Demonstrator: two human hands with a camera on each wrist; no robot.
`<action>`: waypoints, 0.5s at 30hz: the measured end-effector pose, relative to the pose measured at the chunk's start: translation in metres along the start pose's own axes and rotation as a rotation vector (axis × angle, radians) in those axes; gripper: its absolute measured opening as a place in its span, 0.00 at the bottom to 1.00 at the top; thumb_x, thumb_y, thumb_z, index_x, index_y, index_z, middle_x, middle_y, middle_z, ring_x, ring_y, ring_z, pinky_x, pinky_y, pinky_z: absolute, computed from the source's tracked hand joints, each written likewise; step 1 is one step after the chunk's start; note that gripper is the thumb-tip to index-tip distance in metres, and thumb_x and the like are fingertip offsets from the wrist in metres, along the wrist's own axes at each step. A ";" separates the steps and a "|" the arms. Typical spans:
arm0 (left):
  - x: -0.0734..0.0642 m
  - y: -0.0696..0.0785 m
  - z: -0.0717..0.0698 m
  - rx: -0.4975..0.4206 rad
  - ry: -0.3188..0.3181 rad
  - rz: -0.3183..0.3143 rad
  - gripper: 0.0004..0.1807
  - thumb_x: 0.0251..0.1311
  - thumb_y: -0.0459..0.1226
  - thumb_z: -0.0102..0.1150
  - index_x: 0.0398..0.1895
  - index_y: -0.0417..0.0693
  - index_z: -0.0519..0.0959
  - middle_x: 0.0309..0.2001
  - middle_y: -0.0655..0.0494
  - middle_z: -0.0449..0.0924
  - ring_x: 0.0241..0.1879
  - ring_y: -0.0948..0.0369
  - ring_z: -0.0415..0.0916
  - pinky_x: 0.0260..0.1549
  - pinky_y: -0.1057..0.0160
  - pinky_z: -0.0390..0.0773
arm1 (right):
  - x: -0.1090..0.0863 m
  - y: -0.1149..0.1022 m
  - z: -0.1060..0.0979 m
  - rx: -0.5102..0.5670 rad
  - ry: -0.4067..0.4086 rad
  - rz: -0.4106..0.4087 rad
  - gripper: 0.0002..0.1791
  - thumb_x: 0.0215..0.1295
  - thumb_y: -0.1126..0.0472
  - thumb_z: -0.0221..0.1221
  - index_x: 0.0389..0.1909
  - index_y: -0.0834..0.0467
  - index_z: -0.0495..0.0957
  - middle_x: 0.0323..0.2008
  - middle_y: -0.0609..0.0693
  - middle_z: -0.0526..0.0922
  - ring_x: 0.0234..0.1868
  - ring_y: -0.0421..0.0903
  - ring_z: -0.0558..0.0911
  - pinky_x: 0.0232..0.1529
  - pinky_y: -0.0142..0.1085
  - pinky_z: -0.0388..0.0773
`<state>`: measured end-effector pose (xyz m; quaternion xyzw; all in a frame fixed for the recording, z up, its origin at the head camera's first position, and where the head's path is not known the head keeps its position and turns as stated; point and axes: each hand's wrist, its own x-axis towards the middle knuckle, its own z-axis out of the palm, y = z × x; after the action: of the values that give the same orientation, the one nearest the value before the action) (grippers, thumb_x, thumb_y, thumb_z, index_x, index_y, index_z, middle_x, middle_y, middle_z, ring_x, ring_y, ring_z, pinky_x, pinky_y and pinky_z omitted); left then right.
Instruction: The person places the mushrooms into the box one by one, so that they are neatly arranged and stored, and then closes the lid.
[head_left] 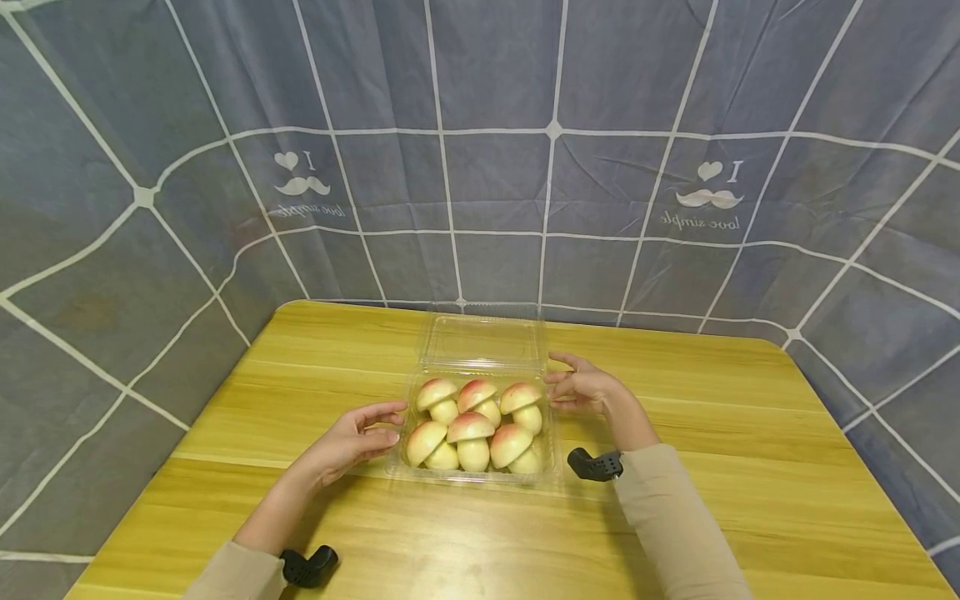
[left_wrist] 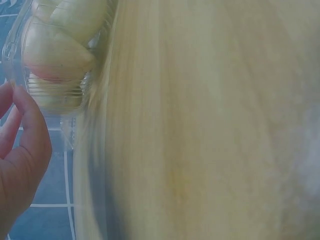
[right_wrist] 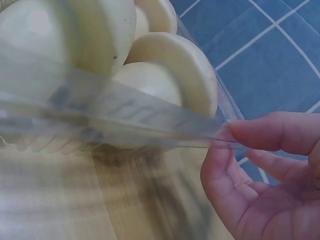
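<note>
A clear plastic clamshell box (head_left: 474,478) stands on the wooden table, its lid (head_left: 483,337) raised open on the far side. Inside are several cream-coloured mushrooms (head_left: 471,427) with reddish-tinged caps, in two rows. At the box's left side, my left hand (head_left: 347,443) pinches the rim between thumb and fingers; in the left wrist view the left hand (left_wrist: 25,145) has its fingertips right at the clear edge. My right hand (head_left: 592,390) is on the opposite side, and in the right wrist view the right hand (right_wrist: 270,170) pinches the thin plastic rim (right_wrist: 200,139) between thumb and finger.
The yellow wooden table (head_left: 480,542) extends around the box on all sides. A grey-blue curtain (head_left: 487,183) with white grid lines hangs behind and beside it. Black wrist-worn devices (head_left: 310,567) sit at both sleeves.
</note>
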<state>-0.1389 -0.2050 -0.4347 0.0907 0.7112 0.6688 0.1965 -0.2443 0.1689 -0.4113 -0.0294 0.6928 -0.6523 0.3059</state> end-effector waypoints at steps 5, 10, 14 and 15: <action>0.000 0.001 -0.001 -0.006 0.004 -0.007 0.33 0.62 0.32 0.56 0.66 0.28 0.56 0.58 0.32 0.59 0.45 0.62 0.73 0.43 0.65 0.75 | -0.002 -0.001 0.002 0.022 0.007 -0.004 0.49 0.54 0.82 0.49 0.73 0.58 0.37 0.62 0.69 0.57 0.35 0.44 0.75 0.36 0.35 0.78; 0.001 0.000 0.000 -0.020 0.000 -0.010 0.33 0.61 0.31 0.56 0.66 0.28 0.56 0.58 0.32 0.59 0.43 0.63 0.73 0.43 0.65 0.76 | -0.002 0.001 0.003 0.028 0.022 -0.010 0.49 0.54 0.82 0.49 0.73 0.57 0.38 0.59 0.67 0.59 0.39 0.46 0.74 0.38 0.36 0.77; 0.001 0.000 0.000 -0.014 0.002 -0.011 0.33 0.61 0.32 0.56 0.66 0.28 0.56 0.58 0.32 0.60 0.45 0.62 0.72 0.42 0.65 0.76 | -0.002 0.003 0.003 0.057 0.038 -0.018 0.49 0.54 0.83 0.49 0.73 0.54 0.39 0.53 0.63 0.63 0.36 0.45 0.74 0.37 0.35 0.77; 0.002 0.000 0.000 -0.011 0.003 -0.011 0.33 0.61 0.32 0.57 0.66 0.28 0.56 0.58 0.32 0.60 0.45 0.62 0.72 0.42 0.65 0.76 | -0.002 0.003 0.003 0.064 0.041 -0.022 0.49 0.54 0.83 0.49 0.73 0.54 0.39 0.51 0.62 0.64 0.35 0.45 0.74 0.36 0.35 0.77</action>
<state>-0.1405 -0.2047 -0.4346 0.0848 0.7084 0.6717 0.1994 -0.2401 0.1673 -0.4137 -0.0139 0.6775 -0.6780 0.2850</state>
